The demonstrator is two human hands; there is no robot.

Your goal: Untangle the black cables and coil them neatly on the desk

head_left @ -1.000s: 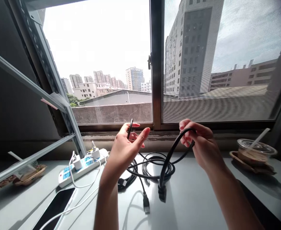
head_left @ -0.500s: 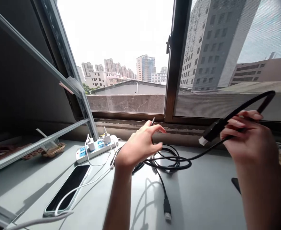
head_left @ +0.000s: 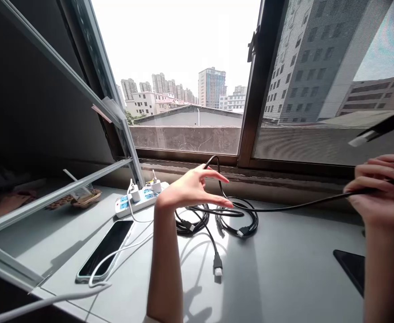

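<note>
My right hand (head_left: 381, 188), at the right edge, has its fingers closed round a black cable (head_left: 294, 207), whose white-tipped plug (head_left: 368, 134) sticks out above the fingers. That cable stretches left toward my left hand (head_left: 197, 186), held over the coils with thumb and fingers apart; a loop of cable rises behind its fingers. Whether it rests on them is unclear. Two coiled black cables lie on the grey table below, a left coil (head_left: 186, 226) and a right coil (head_left: 242, 229). A black USB plug (head_left: 218, 265) lies nearer the front.
A white power strip (head_left: 139, 202) with plugged-in chargers stands at the window's foot. Left of my arm lies a phone (head_left: 107, 251), crossed by a white cable (head_left: 116, 253). A metal frame (head_left: 129, 134) rises at left. Another dark flat object (head_left: 351, 267) lies at right.
My right hand has moved right with the cable, drawing it out longer. My left fingers have spread wider, and both coils show more plainly. The USB plug has shifted left and back.
</note>
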